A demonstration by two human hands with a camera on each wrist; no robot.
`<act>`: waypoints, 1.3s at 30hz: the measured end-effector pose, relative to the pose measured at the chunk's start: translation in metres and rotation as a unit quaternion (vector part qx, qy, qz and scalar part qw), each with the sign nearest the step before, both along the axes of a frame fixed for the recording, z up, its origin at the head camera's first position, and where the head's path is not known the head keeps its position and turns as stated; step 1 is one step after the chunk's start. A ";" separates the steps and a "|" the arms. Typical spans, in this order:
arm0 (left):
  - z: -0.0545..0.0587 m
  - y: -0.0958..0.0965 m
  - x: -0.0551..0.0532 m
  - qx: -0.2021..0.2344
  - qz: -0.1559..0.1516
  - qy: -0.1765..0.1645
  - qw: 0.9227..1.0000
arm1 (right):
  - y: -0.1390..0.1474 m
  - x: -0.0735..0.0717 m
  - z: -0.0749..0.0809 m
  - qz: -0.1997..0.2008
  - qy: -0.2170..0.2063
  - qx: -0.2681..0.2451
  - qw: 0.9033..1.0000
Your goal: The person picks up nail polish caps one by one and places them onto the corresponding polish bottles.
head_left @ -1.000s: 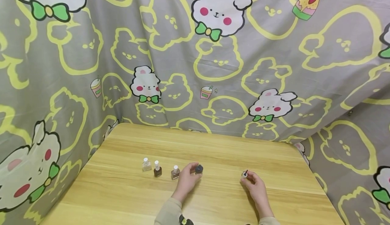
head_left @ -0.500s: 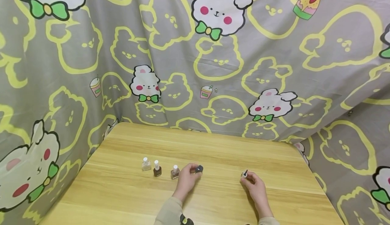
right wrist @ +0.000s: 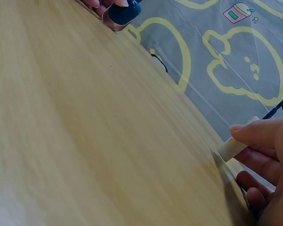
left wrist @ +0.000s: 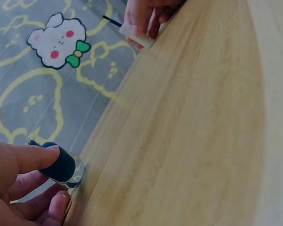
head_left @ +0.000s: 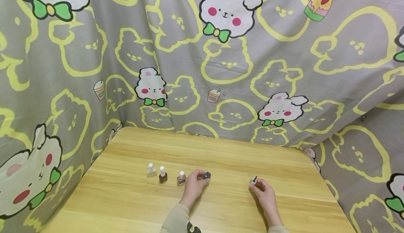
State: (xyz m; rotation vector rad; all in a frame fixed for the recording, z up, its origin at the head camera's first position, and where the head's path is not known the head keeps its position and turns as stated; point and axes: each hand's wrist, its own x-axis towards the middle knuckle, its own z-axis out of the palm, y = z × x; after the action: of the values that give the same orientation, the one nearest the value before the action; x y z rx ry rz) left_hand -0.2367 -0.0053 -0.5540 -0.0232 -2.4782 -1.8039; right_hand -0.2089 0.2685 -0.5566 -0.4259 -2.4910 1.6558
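Note:
In the head view, my left hand (head_left: 194,187) pinches a dark navy nail polish bottle (head_left: 206,175) between thumb and fingers. The left wrist view shows this bottle's neck uncapped, with clear glass at its base close to the tabletop. Off to the right, my right hand (head_left: 266,193) grips a white cap (head_left: 253,181) by its sides. A dark-coated brush (right wrist: 273,111) points up out of that cap, whose lower end sits at the wood surface in the right wrist view.
Left of my left hand stand more white-capped nail polish bottles: a brownish one (head_left: 181,179), a dark one (head_left: 162,176) and a clear one (head_left: 152,170). They stand on a wooden table (head_left: 221,155). A patterned grey curtain (head_left: 186,61) encloses its back and sides.
The dark bottle in my left hand has tilted slightly. My right hand with the cap and brush has barely moved, and the standing bottles stay put.

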 end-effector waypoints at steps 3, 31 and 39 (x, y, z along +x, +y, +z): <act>0.000 0.000 0.001 0.001 -0.003 0.004 1.000 | 0.001 0.001 0.001 -0.004 -0.002 -0.002 1.000; 0.021 0.006 0.009 0.034 -0.001 0.046 0.998 | -0.010 0.000 0.030 -0.022 0.080 -0.122 0.989; 0.035 0.007 0.013 0.033 -0.011 0.053 0.998 | -0.016 0.001 0.048 -0.007 0.096 -0.056 0.994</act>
State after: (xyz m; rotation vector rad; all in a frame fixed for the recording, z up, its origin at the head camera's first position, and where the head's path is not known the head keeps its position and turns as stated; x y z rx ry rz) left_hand -0.2238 0.0012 -0.5187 -0.1386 -2.3555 -1.8401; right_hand -0.2082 0.2525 -0.5086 -0.2798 -2.2623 1.7473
